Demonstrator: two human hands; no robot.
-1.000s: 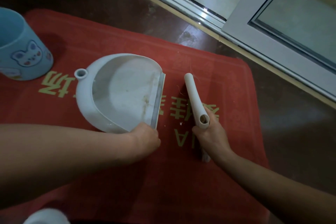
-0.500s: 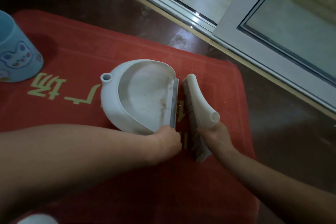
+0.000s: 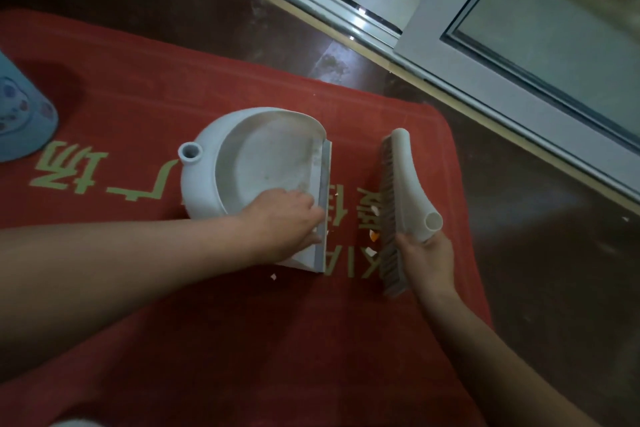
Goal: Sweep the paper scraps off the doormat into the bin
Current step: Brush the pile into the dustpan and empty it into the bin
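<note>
A red doormat (image 3: 207, 340) printed with pale lettering is spread over a dark floor (image 3: 540, 253). A sliding door frame (image 3: 433, 10) is seen toward 1 o'clock. A white dustpan (image 3: 263, 163) is set on the mat just off centre toward 9 o'clock, with its grey lip (image 3: 325, 184) turned toward 3 o'clock. The left hand (image 3: 284, 222) is laid on the pan's near corner, its fingers reaching the lip. Whether the edge is gripped cannot be told through the blur.

At 3 o'clock of the pan, apart from it, a white hand brush (image 3: 405, 184) is held on its side with the bristles facing the lip. Its hollow handle end is grasped from below by the right hand (image 3: 427, 253), fingers curled round it. The paper scraps (image 3: 372, 232) are scattered on the mat between lip and bristles. One stray scrap (image 3: 273, 276) lies at 6 o'clock of the pan. The blue bin (image 3: 24, 125) stands on the mat at the 9 o'clock edge, well apart from the pan.
</note>
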